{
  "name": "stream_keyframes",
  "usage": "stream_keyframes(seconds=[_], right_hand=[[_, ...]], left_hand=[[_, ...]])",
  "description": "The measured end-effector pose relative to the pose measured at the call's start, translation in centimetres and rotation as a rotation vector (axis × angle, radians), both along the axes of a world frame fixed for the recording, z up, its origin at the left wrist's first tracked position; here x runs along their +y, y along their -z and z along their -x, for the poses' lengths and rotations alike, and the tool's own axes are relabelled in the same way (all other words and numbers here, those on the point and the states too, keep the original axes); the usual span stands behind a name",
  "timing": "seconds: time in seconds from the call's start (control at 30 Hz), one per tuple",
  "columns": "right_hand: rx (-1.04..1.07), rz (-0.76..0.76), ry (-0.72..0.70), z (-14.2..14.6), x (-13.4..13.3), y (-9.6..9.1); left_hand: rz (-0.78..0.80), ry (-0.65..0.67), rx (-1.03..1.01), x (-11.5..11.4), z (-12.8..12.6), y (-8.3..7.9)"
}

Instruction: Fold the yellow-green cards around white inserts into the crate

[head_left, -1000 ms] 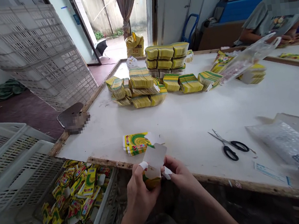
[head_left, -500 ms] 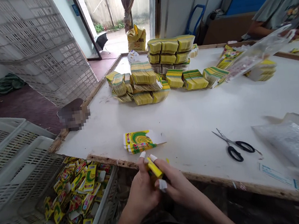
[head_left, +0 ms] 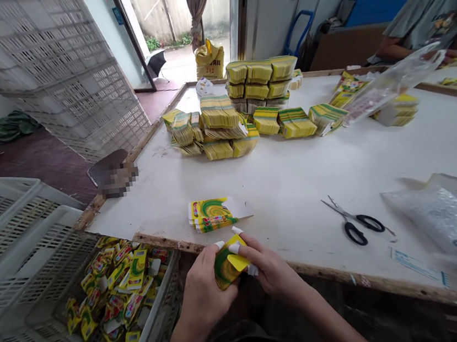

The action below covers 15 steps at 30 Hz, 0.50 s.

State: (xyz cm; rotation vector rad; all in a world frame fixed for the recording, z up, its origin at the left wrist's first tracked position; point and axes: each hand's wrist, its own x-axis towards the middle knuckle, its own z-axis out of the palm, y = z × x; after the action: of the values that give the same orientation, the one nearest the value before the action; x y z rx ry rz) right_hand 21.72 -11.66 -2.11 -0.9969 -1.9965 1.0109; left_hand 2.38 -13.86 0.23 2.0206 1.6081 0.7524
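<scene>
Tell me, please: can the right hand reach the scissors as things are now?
Probably yes. The scissors lie on the table, to the right of the right hand, with nothing visible blocking the way. However, it is holding the yellow box, so it would likely need to let go.

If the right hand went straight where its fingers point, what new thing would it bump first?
The right hand would probably meet the small stack of yellow-green cartons on the white table, though the hand's height is unclear.
</scene>
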Motion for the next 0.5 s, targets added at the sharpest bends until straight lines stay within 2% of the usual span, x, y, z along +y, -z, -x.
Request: stream_keyframes(seconds=[0.23, 0.37, 0.5], right_hand=[[-0.093, 0.033, -0.124, -1.6, 1.3, -2.6], [-0.088, 0.040, -0.078, -0.8, 0.7, -1.9], [0.010, 0.062, -0.013, 1.2, 0.1, -0.5]], left_hand=[[-0.004, 0.021, -0.012, 0.3, 0.1, -0.4], [-0.058, -0.028, 0.010, 0.3, -0.5, -0.5], [-0.063, -0.086, 0.022, 0.1, -0.5, 0.4]])
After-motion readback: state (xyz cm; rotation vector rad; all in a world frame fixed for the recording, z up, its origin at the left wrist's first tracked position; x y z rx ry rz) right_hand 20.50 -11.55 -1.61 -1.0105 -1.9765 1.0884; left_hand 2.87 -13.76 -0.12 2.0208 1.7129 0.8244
